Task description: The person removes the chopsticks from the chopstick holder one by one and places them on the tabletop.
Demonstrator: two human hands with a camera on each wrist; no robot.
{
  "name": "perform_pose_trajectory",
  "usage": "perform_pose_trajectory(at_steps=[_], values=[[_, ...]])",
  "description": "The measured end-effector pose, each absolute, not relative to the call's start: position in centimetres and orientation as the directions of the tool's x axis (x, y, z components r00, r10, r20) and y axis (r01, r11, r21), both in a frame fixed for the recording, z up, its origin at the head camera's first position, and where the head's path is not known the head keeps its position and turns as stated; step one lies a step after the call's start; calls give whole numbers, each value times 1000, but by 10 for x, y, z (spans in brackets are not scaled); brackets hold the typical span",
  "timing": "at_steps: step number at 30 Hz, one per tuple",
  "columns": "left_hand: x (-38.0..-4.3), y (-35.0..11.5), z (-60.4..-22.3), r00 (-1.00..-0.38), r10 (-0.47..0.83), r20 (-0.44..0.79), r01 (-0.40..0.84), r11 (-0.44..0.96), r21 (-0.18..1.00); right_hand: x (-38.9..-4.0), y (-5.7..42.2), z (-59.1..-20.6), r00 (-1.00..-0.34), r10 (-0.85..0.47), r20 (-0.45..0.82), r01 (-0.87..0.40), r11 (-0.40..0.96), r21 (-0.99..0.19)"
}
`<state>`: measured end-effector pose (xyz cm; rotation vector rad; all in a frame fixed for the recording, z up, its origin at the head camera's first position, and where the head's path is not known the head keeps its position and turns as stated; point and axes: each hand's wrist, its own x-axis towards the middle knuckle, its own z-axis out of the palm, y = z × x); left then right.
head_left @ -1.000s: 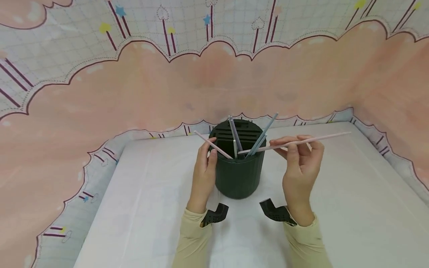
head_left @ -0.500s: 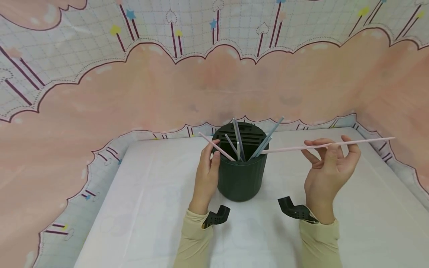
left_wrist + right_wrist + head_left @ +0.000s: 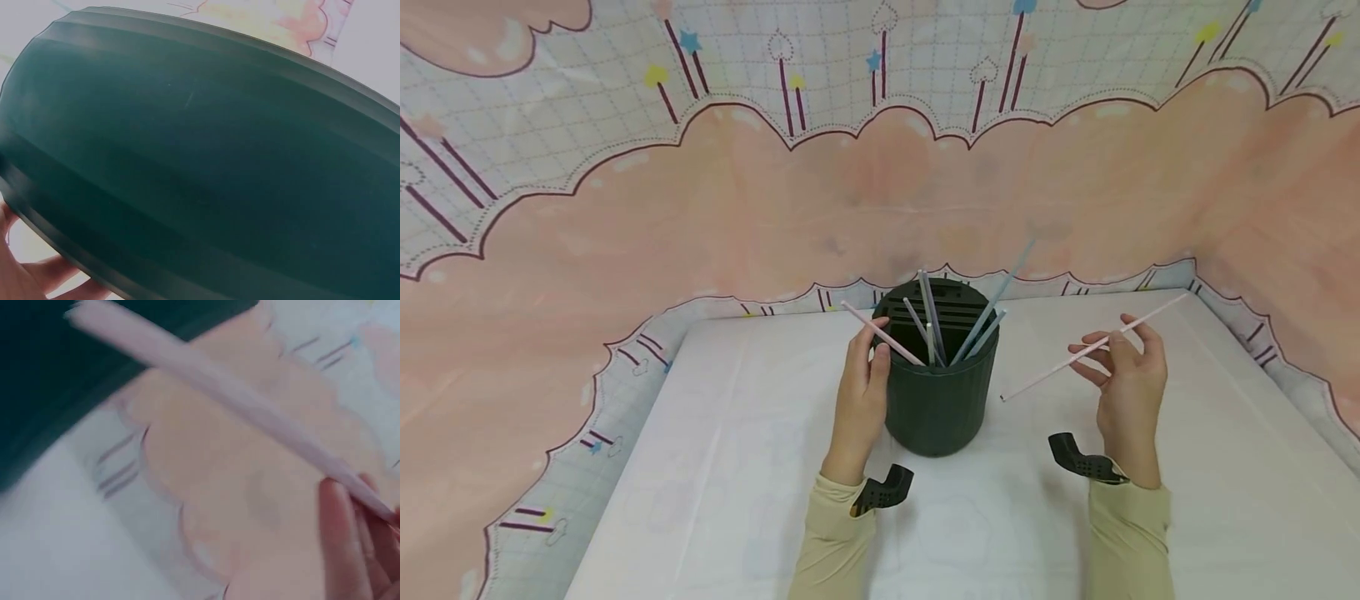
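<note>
A dark green bucket (image 3: pixel 936 412) with a slotted panel over its far half stands on the white table. Several thin straws lean in its front opening, among them a pink straw (image 3: pixel 883 333), a pale blue straw (image 3: pixel 997 298) and a lilac straw (image 3: pixel 929 304). My left hand (image 3: pixel 859 404) holds the bucket's left side at the rim; its fingers (image 3: pixel 50 273) show past the bucket's edge in the left wrist view. To the right of the bucket, my right hand (image 3: pixel 1127 383) pinches another pink straw (image 3: pixel 1060 367), tilted, its lower end apart from the bucket.
The white tabletop (image 3: pixel 737 467) spreads around the bucket. Behind and beside it hangs a peach and white patterned cloth (image 3: pixel 880 200). A black wrist mount (image 3: pixel 883 490) sits on the left wrist and another black mount (image 3: pixel 1086 458) on the right wrist.
My right hand has moved right, drawing the pink straw out of the bucket; its free end then tipped down toward the front. The straws inside shifted slightly. The left hand stays on the rim.
</note>
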<state>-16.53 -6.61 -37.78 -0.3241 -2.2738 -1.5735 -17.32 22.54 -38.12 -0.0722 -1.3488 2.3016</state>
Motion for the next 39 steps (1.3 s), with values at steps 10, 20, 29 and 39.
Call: perform_pose_trajectory(at_steps=[10,20,29,39], values=[[-168,-64,-377,-912,-26,409,372,369,852,-205,252,-455,-989,129,-66,77,82,-994],[-168,-64,-378,-901,-16,434,401,358,843,-200,244,-454,-979,98,-177,199,299,-933],[-166,-66,-379,-909,-24,417,380,368,849,-199,241,-458,-977,175,-118,201,600,-774],[-163,-70,-380,-910,-15,414,378,377,845,-194,232,-464,-982,182,-54,170,717,-676]])
